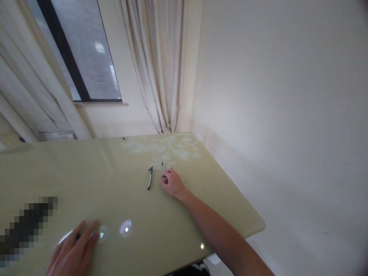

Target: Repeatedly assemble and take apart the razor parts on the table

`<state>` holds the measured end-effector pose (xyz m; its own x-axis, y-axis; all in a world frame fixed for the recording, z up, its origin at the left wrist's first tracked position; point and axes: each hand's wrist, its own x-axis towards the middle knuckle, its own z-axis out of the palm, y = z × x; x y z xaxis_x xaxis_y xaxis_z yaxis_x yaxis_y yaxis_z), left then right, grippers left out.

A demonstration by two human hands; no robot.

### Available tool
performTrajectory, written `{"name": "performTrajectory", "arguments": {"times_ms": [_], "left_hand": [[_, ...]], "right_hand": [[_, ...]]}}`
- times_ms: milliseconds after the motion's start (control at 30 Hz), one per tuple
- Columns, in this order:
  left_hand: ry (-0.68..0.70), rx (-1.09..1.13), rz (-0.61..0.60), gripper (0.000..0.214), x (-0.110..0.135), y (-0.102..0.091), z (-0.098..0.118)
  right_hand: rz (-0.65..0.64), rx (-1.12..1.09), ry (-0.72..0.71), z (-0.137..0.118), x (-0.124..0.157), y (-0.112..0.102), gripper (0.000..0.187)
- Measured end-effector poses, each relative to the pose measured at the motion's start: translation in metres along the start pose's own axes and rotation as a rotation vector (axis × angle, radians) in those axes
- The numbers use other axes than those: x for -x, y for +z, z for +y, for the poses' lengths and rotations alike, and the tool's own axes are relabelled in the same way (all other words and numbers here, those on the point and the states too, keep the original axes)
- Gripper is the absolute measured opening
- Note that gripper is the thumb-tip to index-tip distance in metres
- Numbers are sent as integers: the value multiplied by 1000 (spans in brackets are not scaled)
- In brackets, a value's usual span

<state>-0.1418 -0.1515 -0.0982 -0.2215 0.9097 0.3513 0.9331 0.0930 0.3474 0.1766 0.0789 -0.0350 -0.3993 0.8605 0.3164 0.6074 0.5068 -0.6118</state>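
My right hand [172, 183] rests over the right part of the table, its fingers closed on a slim, pale toothbrush [163, 168]. The brush's dark-tipped head points away from me, and my fingers hide its lower end. Just left of it lies a razor [150, 179] with a grey and black handle, its head at the far end. At the lower left, my left hand [73, 249] reaches over the tabletop with its fingers stretched out. A small dark spot shows between those fingers; I cannot make out what it is.
The glossy yellow-green table [120, 199] has a pale floral pattern near its far right corner. A small black piece [124, 138] lies by the far edge. A pixelated dark patch covers the left side. Curtains [161, 65] and a white wall [276, 115] stand beyond.
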Motion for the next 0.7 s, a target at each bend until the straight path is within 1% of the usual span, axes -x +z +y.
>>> {"name": "performTrajectory", "arguments": {"times_ms": [133,233,333,400,467,567,633,700], "left_hand": [[-61,7,26,41,-10,-2,-11],[-51,64,-4,37,-19,-7,-3],[20,121,-44,36,-37,-10,23],[92,153,-96,34,-55,-9,45],[164,210,-167,35,-79,-4,67],[223,275,-217,35,-120,8,92],[255,327,-235,32,-146,19,104],[247,367,-229,28,-169,31,112]], "right_hand": [[-3,-29,12,1,0,1,10],[-3,-39,14,1,-1,1,9],[-3,-47,26,0,-2,0,9],[6,-59,34,0,-2,0,8],[14,-67,35,0,-2,0,6],[20,-61,21,2,-2,-1,7],[21,-50,14,3,-1,-2,9],[28,-38,19,4,-1,-2,11]]}}
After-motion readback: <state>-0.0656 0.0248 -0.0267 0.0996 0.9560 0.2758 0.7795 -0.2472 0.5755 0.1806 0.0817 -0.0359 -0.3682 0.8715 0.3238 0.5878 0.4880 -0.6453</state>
